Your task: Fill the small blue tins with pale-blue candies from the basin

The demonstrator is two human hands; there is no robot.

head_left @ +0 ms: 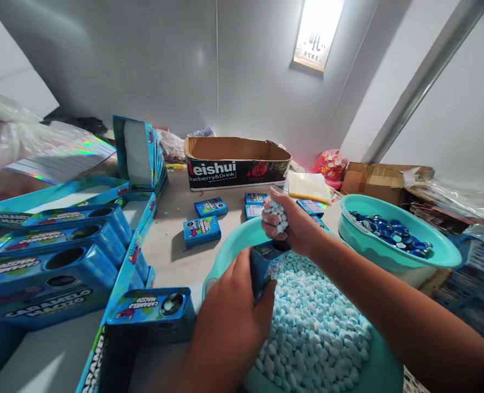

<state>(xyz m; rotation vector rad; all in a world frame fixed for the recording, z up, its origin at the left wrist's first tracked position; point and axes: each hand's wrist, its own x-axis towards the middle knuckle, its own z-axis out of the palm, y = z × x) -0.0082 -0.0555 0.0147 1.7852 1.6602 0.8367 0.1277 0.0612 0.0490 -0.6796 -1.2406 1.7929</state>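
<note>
My left hand (233, 305) is closed round a small blue candy tin (264, 267), holding it upright with its dark opening upward. Just above that opening, my right hand (280, 215) grips a fistful of pale blue and white candies (276, 212). Both hands are over a turquoise basin (225, 251) heaped with loose candies (319, 327) of the same kind. Left of my left hand, another blue tin (155, 311) stands with candies showing in its round hole. Whether candies are inside the held tin cannot be seen.
Printed display trays (139, 234) with several blue tins (65, 256) fill the left side. Flat-lying tins (202, 230) are scattered behind the basin. A cut-down carton (237, 172) stands at the back. On the right, a second turquoise basin (389, 262) holds shiny blue round caps (397, 234).
</note>
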